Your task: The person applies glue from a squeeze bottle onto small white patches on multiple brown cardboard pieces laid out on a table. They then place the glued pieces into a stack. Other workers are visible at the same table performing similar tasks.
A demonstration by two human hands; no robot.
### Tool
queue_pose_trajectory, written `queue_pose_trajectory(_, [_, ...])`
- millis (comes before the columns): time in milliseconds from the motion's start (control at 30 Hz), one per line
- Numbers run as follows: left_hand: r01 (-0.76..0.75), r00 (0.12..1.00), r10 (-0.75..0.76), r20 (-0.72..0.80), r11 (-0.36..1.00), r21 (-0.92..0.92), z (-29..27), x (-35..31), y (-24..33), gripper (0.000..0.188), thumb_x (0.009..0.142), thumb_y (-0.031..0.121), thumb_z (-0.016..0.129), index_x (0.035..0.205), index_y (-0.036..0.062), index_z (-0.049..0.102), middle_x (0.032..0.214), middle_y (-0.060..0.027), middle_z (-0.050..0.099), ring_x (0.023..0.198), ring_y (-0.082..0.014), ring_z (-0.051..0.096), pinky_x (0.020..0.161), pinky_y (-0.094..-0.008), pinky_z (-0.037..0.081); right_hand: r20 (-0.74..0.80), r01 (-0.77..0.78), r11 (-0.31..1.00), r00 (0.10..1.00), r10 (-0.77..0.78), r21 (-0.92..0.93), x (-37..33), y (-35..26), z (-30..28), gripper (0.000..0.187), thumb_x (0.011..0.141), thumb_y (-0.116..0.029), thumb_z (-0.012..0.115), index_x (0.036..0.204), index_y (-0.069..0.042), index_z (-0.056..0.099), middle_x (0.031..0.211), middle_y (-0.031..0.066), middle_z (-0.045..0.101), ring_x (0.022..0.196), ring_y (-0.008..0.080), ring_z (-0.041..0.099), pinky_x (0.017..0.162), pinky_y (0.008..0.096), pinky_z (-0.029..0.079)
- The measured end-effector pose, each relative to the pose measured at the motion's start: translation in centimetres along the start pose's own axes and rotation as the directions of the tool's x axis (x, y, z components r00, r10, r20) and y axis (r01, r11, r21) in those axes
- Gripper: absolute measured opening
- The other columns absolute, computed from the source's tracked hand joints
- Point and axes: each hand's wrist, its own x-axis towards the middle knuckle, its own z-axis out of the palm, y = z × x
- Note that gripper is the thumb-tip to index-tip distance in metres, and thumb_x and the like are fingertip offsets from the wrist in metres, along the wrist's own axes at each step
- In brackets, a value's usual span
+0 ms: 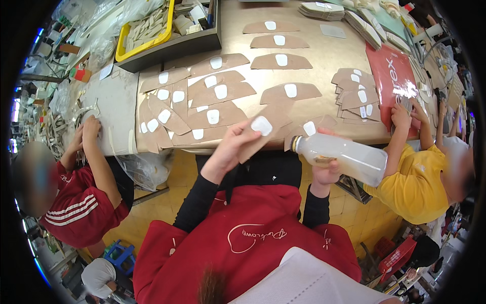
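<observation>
Our left hand point(228, 148) pinches a brown piece point(277, 117), thumb on top just beside the rounded white patch point(261, 126) it bears, and holds it slanted at the near edge of the table point(331, 53). Our right hand point(326, 174) grips a clear glass bottle point(352, 158) from below, fingers mostly hidden behind it; the bottle lies almost level, its dark cap point(294, 144) turned toward the piece, its contents pale and cloudy. Beyond the cap, we have another patched piece partly covered by the bottle. Farther out, four similar pieces stand in a column point(276, 94), a looser, overlapping spread point(235, 90) lies to their left, and a fanned pile point(347, 101) to their right. Past these come a red sheet point(387, 66) on the right and, at far left, a black tray point(202, 46) holding a yellow-rimmed basket point(169, 23) of small pale bits. Beside us sit a co-worker in red point(83, 215) on the left and one in yellow point(415, 180) on the right.
</observation>
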Motion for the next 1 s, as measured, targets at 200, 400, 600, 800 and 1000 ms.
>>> queue_pose_trajectory(200, [0.110, 0.989, -0.090, 0.118, 0.978, -0.178, 2.8, -1.3, -1.4, 0.052, 0.092, 0.003, 0.052, 0.143, -0.0010, 0.042, 0.129, -0.0109, 0.058, 0.115, -0.0171, 0.059, 0.095, -0.0287, 0.048, 0.181, 0.082, 0.989, 0.982, -0.058, -0.124, -0.3, 0.6, 2.5, 0.071, 0.078, -0.038, 0.084, 0.129, -0.004, 0.047, 0.121, 0.0310, 0.059, 0.109, 0.0337, 0.063, 0.089, 0.0419, 0.053])
queue_pose_trajectory(400, [0.037, 0.998, -0.041, 0.040, 0.995, 0.090, 4.2, -2.1, -1.5, 0.071, 0.079, -0.008, 0.043, 0.149, -0.0008, 0.035, 0.137, -0.0095, 0.051, 0.122, -0.0163, 0.051, 0.100, -0.0278, 0.042, 0.354, 0.126, 0.831, 0.931, 0.089, -0.542, 0.6, -0.9, 2.2, 0.060, 0.082, -0.036, 0.080, 0.124, 0.001, 0.058, 0.111, 0.0211, 0.068, 0.093, 0.0263, 0.069, 0.082, 0.0333, 0.055])
queue_pose_trajectory(600, [0.093, 0.995, -0.095, 0.032, 0.994, 0.062, 4.4, -2.5, -1.2, 0.073, 0.078, -0.008, 0.045, 0.150, -0.0009, 0.034, 0.138, -0.0103, 0.050, 0.122, -0.0167, 0.051, 0.101, -0.0267, 0.041, 0.291, 0.123, 0.943, 0.956, -0.029, -0.310, 0.2, 0.1, 3.1, 0.054, 0.083, -0.029, 0.079, 0.123, 0.000, 0.058, 0.113, 0.0203, 0.068, 0.089, 0.0261, 0.070, 0.076, 0.0316, 0.055])
queue_pose_trajectory(800, [0.102, 0.993, -0.107, 0.056, 0.991, 0.083, 4.3, -2.7, -0.9, 0.074, 0.076, -0.007, 0.045, 0.149, -0.0005, 0.034, 0.136, -0.0100, 0.049, 0.123, -0.0167, 0.047, 0.103, -0.0259, 0.038, 0.368, 0.312, 0.810, 0.921, -0.130, -0.496, 0.9, 0.5, 2.5, 0.054, 0.082, -0.021, 0.080, 0.127, -0.003, 0.054, 0.120, 0.0232, 0.065, 0.092, 0.0290, 0.070, 0.074, 0.0325, 0.057])
queue_pose_trajectory(1000, [0.124, 0.990, -0.133, 0.051, 0.981, 0.147, 4.2, -2.6, -0.9, 0.077, 0.074, -0.008, 0.046, 0.150, 0.0003, 0.033, 0.137, -0.0107, 0.048, 0.126, -0.0171, 0.046, 0.103, -0.0267, 0.039, 0.495, 0.285, 0.804, 0.869, 0.013, -0.522, 0.7, -0.4, 2.2, 0.050, 0.083, -0.024, 0.078, 0.125, -0.005, 0.058, 0.119, 0.0181, 0.067, 0.092, 0.0261, 0.071, 0.076, 0.0323, 0.056])
